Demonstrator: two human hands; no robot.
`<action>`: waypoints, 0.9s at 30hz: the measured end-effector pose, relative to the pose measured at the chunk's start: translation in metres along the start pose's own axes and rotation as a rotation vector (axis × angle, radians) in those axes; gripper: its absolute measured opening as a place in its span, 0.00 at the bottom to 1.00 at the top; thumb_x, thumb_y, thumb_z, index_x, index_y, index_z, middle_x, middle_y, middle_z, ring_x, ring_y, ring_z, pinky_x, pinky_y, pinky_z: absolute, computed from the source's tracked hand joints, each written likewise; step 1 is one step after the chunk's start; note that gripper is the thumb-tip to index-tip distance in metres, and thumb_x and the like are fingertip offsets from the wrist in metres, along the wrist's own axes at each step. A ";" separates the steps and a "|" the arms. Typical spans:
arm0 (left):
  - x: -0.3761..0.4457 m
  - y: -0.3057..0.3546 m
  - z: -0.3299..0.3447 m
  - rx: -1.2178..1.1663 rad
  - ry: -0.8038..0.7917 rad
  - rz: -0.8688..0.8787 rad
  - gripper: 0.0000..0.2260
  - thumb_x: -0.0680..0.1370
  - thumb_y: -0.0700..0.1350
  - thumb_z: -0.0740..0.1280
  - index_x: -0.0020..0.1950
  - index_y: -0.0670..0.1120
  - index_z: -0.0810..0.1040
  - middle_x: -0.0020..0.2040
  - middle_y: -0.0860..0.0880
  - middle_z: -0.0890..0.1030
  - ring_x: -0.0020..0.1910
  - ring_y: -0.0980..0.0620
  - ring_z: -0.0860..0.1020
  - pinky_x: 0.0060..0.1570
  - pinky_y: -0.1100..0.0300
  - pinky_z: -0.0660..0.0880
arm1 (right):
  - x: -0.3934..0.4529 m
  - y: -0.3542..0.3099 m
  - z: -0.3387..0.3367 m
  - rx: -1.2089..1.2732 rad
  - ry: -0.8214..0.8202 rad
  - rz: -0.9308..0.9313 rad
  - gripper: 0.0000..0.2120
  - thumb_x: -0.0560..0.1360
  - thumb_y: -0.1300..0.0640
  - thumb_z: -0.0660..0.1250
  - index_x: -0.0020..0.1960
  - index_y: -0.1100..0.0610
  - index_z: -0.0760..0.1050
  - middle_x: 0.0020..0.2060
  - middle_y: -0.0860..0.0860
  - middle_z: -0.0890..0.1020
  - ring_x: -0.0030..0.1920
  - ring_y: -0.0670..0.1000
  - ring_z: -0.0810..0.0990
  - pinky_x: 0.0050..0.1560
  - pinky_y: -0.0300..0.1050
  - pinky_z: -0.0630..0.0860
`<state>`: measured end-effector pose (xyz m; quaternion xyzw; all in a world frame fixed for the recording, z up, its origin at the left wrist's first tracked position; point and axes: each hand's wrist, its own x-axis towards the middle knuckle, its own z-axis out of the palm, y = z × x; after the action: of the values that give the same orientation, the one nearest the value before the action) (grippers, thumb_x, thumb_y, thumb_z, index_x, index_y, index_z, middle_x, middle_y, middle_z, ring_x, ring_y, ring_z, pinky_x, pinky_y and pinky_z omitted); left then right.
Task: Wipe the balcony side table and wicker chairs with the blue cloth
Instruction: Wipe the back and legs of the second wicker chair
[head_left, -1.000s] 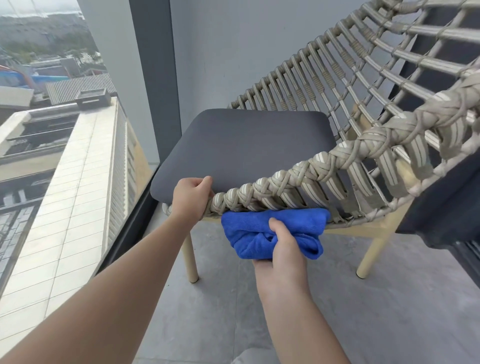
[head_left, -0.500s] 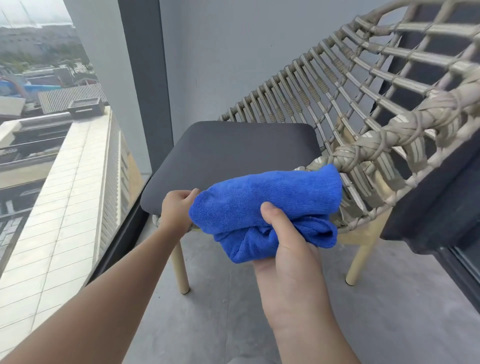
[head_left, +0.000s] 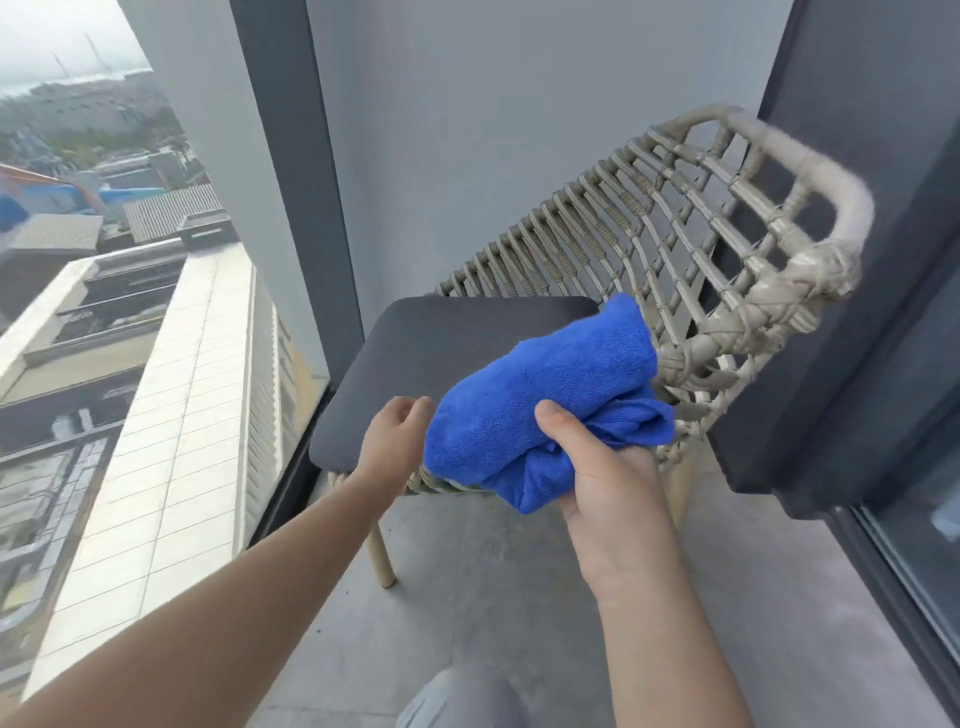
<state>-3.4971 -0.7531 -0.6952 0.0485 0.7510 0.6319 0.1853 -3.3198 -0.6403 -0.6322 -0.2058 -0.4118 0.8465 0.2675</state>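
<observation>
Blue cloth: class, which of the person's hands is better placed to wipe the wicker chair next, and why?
The right hand. It grips the bunched blue cloth just beside the wicker chair. The left hand holds nothing, fingers loose by the seat cushion.

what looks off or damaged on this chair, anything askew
Nothing stands out. The wicker chair stands upright, its weave looks intact and the dark cushion sits square on the seat. The right hand holds the bunched blue cloth.
</observation>
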 end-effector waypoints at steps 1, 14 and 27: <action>0.018 -0.002 0.007 -0.052 -0.026 -0.023 0.19 0.69 0.62 0.68 0.51 0.50 0.80 0.56 0.39 0.83 0.58 0.36 0.81 0.63 0.38 0.77 | -0.004 -0.018 0.003 -0.004 0.037 -0.018 0.13 0.77 0.65 0.72 0.55 0.49 0.83 0.55 0.48 0.87 0.59 0.50 0.85 0.69 0.61 0.75; -0.134 0.303 0.052 -0.203 -0.613 -0.256 0.26 0.83 0.60 0.57 0.41 0.50 0.89 0.44 0.49 0.87 0.40 0.52 0.86 0.39 0.60 0.80 | -0.025 -0.230 0.079 -0.072 0.101 -0.052 0.11 0.80 0.62 0.70 0.62 0.54 0.80 0.57 0.50 0.87 0.59 0.51 0.85 0.68 0.59 0.76; -0.164 0.466 -0.013 -0.294 -0.738 -0.356 0.20 0.79 0.57 0.66 0.66 0.47 0.82 0.64 0.46 0.83 0.61 0.47 0.83 0.60 0.53 0.80 | -0.043 -0.380 0.204 -0.433 0.108 0.094 0.11 0.78 0.62 0.72 0.55 0.47 0.81 0.52 0.45 0.88 0.54 0.46 0.86 0.55 0.44 0.81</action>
<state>-3.4243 -0.7239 -0.2071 0.1140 0.5330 0.6306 0.5525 -3.2952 -0.5902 -0.2024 -0.3222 -0.5589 0.7377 0.1991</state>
